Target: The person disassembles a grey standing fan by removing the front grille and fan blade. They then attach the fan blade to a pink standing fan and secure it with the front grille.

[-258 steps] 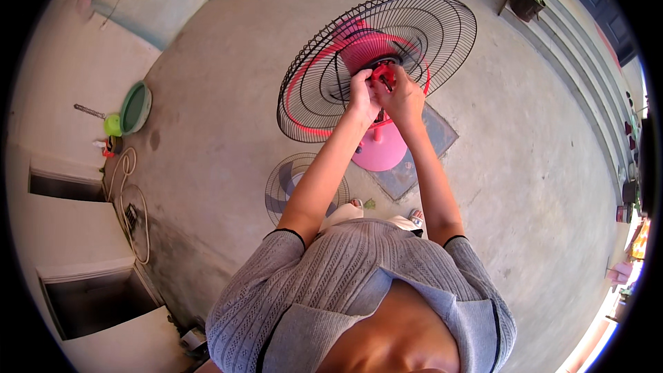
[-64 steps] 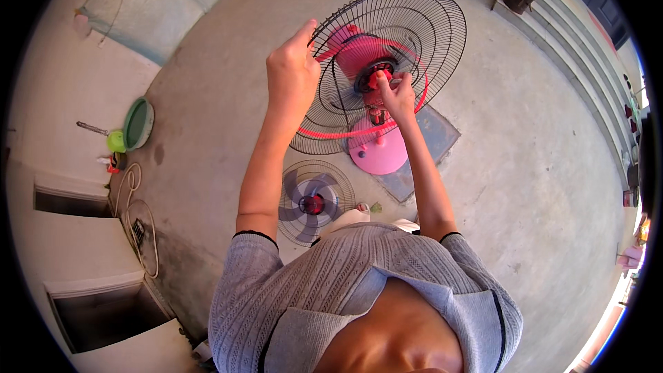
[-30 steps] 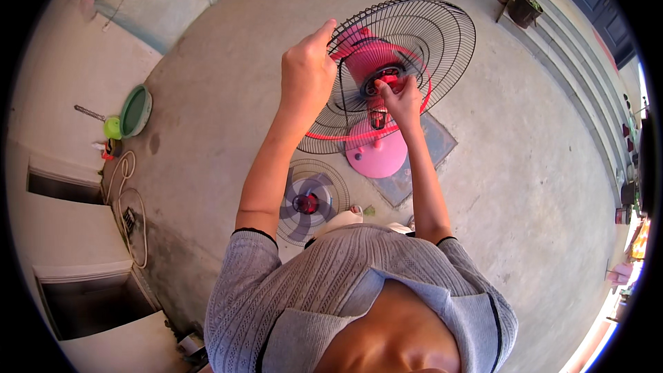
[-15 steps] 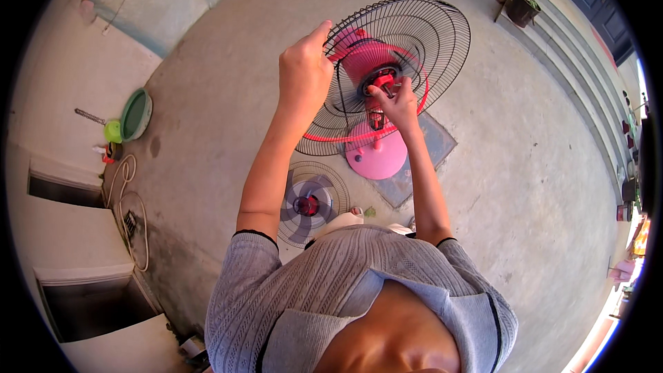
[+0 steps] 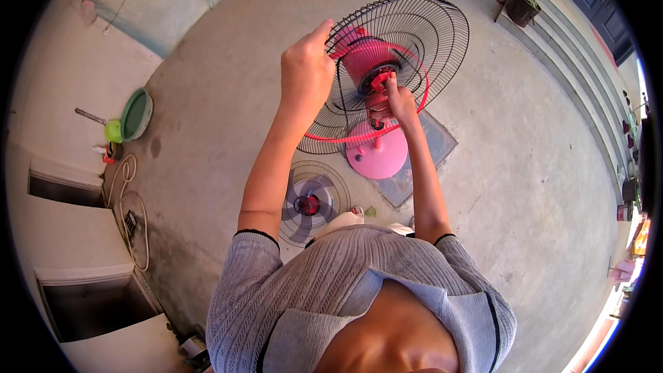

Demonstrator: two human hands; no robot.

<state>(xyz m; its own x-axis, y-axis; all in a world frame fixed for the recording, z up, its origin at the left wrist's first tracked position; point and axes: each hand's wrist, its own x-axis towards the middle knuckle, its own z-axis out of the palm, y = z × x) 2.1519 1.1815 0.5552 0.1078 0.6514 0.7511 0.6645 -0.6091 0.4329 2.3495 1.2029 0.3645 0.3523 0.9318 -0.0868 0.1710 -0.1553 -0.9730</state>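
Note:
A pink pedestal fan stands on a round pink base (image 5: 377,159). Its black wire guard (image 5: 442,31) is tilted around a pink motor housing (image 5: 360,62), and no blades show in it. At the upper left of the guard, my left hand (image 5: 306,69) is closed on the rim. My right hand (image 5: 399,103) is at the middle of the guard, thumb up and fingers curled on the red part of the hub (image 5: 378,81); its fingertips are partly hidden. On the floor lies a second wire guard (image 5: 338,179), with grey fan blades (image 5: 293,190) on it.
The fan stands on a grey square slab (image 5: 438,141) in the concrete floor. A green basin (image 5: 137,114) leans at the left wall, above a coiled hose (image 5: 124,173). Steps (image 5: 573,55) rise on the right, with potted plants (image 5: 523,8) beside them. My foot is next to the blades.
My right hand has turned at the hub: its thumb has swung upward and its fingers now curl lower. My left hand stays on the rim, and the guard has barely shifted.

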